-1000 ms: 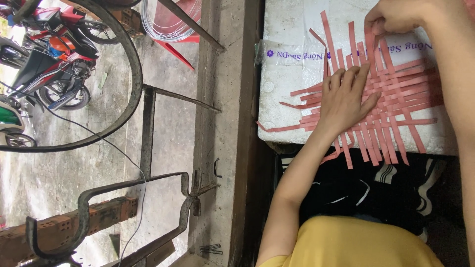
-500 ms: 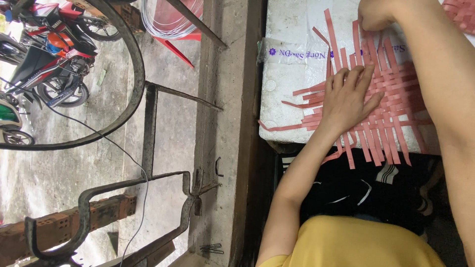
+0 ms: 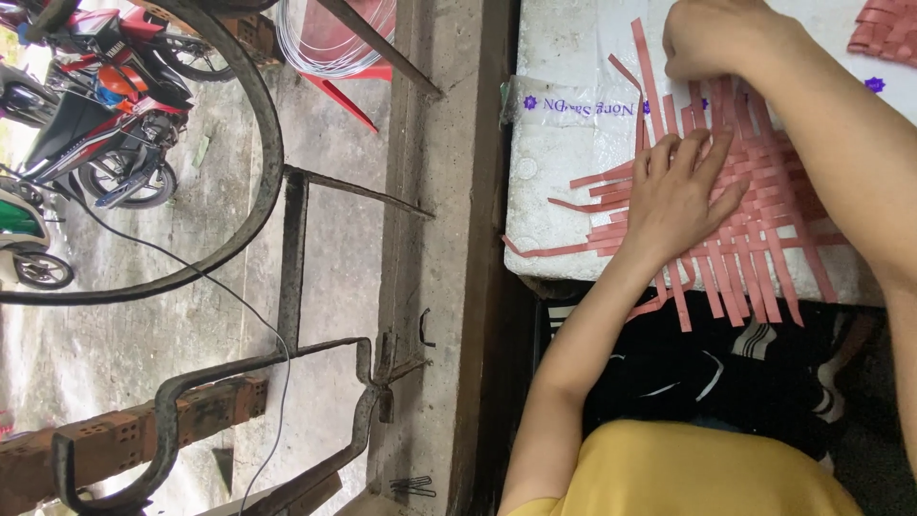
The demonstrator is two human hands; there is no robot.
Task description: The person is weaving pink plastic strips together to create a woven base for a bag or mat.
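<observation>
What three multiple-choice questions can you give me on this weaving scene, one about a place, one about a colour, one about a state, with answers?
1. Where does the woven mat lie?
A. on the white foam board
B. on the concrete floor
C. on a red chair

2. What colour are the strips?
A. blue
B. pink
C. green

3. How is the left hand set?
A. clenched in a fist in the air
B. holding scissors
C. flat, fingers spread, pressed on the weave

Answers:
1. A, the strips spread over the white board, their ends hanging past its edge.
2. B, every strip is a dusty pink.
3. C, the palm lies down on the crossed strips, while the right hand pinches at strips by the far edge.
</observation>
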